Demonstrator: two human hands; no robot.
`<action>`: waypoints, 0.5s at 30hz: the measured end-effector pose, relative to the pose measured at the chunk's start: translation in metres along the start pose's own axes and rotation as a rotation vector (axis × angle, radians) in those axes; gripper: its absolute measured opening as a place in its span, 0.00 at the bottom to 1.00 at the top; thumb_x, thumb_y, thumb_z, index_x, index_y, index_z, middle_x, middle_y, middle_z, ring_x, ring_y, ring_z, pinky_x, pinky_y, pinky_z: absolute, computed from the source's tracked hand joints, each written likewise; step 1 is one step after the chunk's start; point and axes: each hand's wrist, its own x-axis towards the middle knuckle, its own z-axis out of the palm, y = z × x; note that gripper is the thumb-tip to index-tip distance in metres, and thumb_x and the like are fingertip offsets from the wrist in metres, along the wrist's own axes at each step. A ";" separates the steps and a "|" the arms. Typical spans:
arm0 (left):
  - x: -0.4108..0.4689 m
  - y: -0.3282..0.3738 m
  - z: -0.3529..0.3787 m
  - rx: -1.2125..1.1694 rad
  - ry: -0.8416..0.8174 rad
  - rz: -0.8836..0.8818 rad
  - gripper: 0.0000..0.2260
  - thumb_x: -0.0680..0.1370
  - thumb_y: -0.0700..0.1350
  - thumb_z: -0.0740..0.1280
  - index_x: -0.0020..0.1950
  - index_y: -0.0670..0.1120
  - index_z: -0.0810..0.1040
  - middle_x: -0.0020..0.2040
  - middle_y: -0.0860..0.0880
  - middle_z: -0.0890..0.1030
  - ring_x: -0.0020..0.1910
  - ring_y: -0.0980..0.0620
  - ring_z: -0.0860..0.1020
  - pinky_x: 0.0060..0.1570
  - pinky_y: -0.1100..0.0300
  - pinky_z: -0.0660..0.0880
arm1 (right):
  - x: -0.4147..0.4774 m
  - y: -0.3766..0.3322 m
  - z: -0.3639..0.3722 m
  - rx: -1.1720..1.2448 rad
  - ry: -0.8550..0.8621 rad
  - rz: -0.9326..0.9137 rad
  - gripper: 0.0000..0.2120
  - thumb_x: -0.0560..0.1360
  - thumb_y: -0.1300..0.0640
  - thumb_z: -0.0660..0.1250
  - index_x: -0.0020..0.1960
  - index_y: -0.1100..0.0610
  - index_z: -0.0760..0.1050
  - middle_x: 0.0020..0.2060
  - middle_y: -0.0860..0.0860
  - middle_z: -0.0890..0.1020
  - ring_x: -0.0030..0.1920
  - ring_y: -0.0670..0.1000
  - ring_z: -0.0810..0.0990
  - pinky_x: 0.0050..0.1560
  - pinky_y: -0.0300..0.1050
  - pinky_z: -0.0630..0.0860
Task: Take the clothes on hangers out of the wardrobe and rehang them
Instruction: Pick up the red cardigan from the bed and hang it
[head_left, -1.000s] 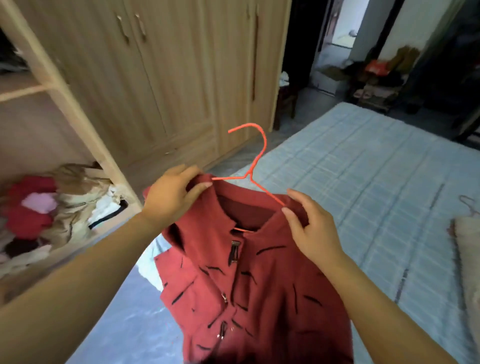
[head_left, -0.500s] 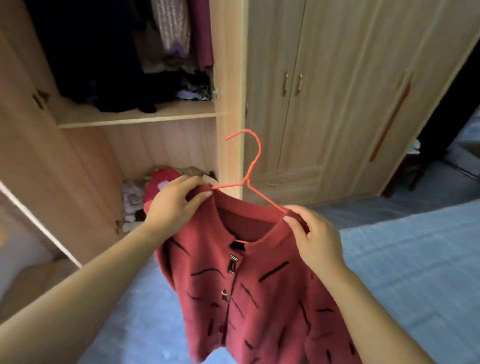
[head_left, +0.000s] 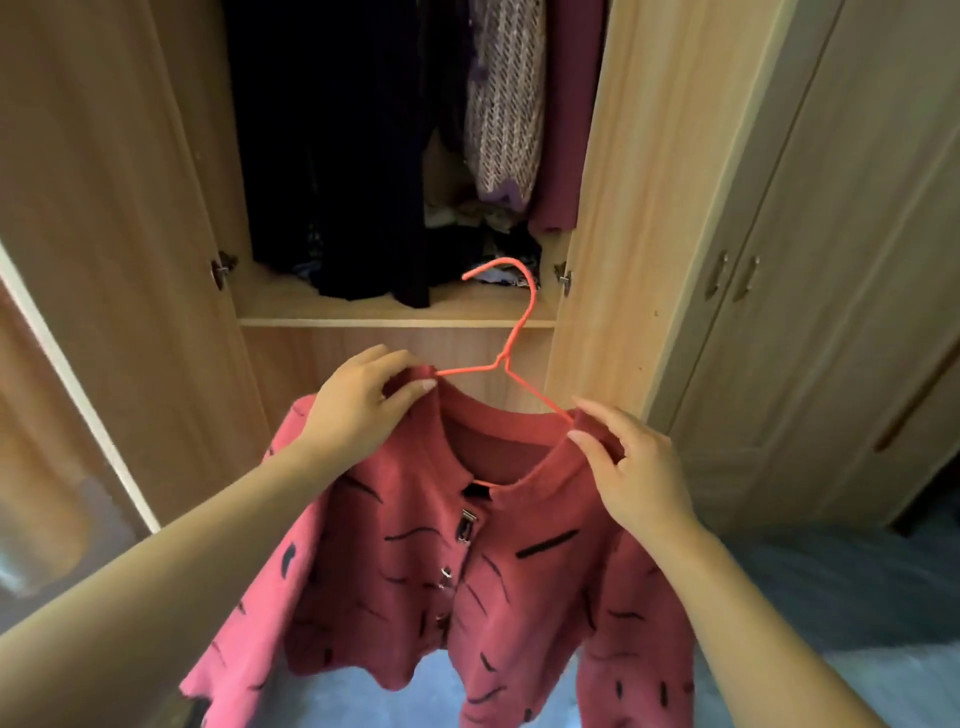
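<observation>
A red cardigan with black dashes and metal clasps hangs on an orange wire hanger in front of me. My left hand pinches the cardigan's left shoulder at the collar. My right hand pinches the right shoulder over the hanger's arm. The hook points up toward the open wardrobe. Inside the wardrobe hang dark clothes, a knitted pinkish garment and a maroon one.
The open wardrobe door stands at my left. Closed wardrobe doors with handles fill the right side. A pile of loose clothes lies on the shelf under the hanging garments. Blue-grey floor shows below the cardigan.
My view has swung from the bed to the open wardrobe. Both hands kept their hold, and the cardigan on its hanger now hangs just before the upper compartment.
</observation>
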 end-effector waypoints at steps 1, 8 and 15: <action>0.016 -0.008 -0.004 0.006 0.012 0.005 0.16 0.73 0.59 0.62 0.48 0.48 0.79 0.39 0.51 0.75 0.41 0.50 0.74 0.41 0.58 0.67 | 0.017 -0.002 0.007 0.007 0.016 -0.005 0.13 0.73 0.57 0.69 0.58 0.54 0.79 0.51 0.39 0.78 0.55 0.40 0.75 0.55 0.21 0.64; 0.135 -0.053 -0.018 0.031 0.186 0.019 0.15 0.73 0.58 0.63 0.51 0.51 0.79 0.42 0.52 0.75 0.45 0.49 0.75 0.46 0.50 0.73 | 0.145 -0.008 0.042 -0.037 0.209 -0.055 0.12 0.73 0.52 0.67 0.57 0.49 0.79 0.50 0.44 0.83 0.50 0.43 0.76 0.45 0.29 0.67; 0.239 -0.102 0.024 0.042 0.289 0.048 0.18 0.71 0.62 0.58 0.51 0.54 0.78 0.40 0.55 0.71 0.42 0.51 0.74 0.44 0.48 0.74 | 0.259 0.038 0.069 -0.038 0.112 -0.063 0.12 0.73 0.51 0.69 0.57 0.47 0.78 0.48 0.46 0.83 0.48 0.50 0.80 0.51 0.43 0.74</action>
